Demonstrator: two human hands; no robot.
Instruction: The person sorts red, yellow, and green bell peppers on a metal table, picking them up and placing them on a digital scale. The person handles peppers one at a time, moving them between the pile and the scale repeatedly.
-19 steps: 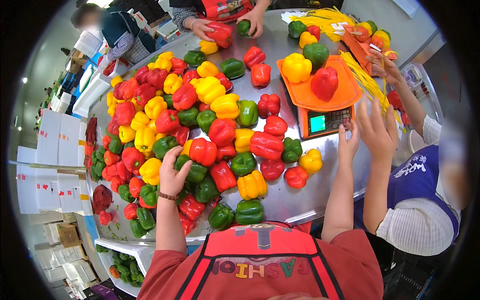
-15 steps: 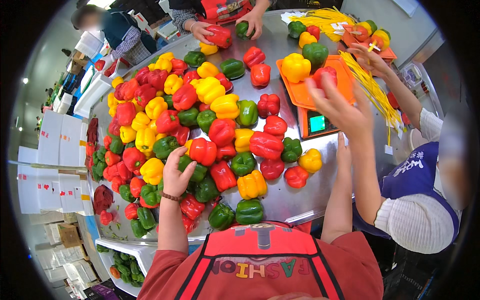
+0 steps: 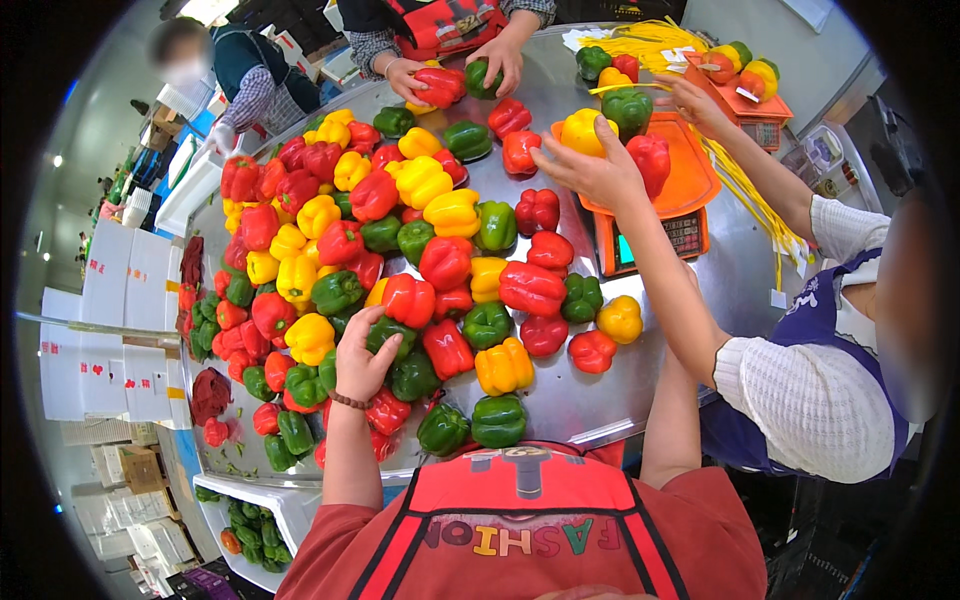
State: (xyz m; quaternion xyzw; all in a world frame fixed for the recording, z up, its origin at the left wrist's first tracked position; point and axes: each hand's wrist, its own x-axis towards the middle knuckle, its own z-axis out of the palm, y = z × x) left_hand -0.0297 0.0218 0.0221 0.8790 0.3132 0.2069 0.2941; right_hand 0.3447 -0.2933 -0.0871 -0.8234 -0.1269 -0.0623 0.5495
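Observation:
My left hand (image 3: 362,358) rests at the near edge of a heap of bell peppers, thumb and fingers apart beside a green bell pepper (image 3: 392,336). A red bell pepper (image 3: 409,300) lies just beyond its fingertips. My right forearm (image 3: 672,425) reaches toward the scale (image 3: 680,235), but a co-worker's arm hides most of that hand and its fingers. On the scale's orange tray (image 3: 690,185) sit a yellow bell pepper (image 3: 583,133), a green bell pepper (image 3: 628,110) and a red bell pepper (image 3: 650,163). A co-worker's hand (image 3: 600,170) is beside the yellow one.
The right-hand co-worker's other hand (image 3: 700,108) holds a yellow strap (image 3: 630,87) over the tray. Across the metal table (image 3: 590,410), another person handles a red and a green pepper. A second orange tray (image 3: 700,72) and yellow straps (image 3: 745,180) lie far right.
The co-worker's near hand has moved left to the yellow pepper, and the other hand has brought a yellow strap over the tray. My right hand has become covered; my left hardly moved.

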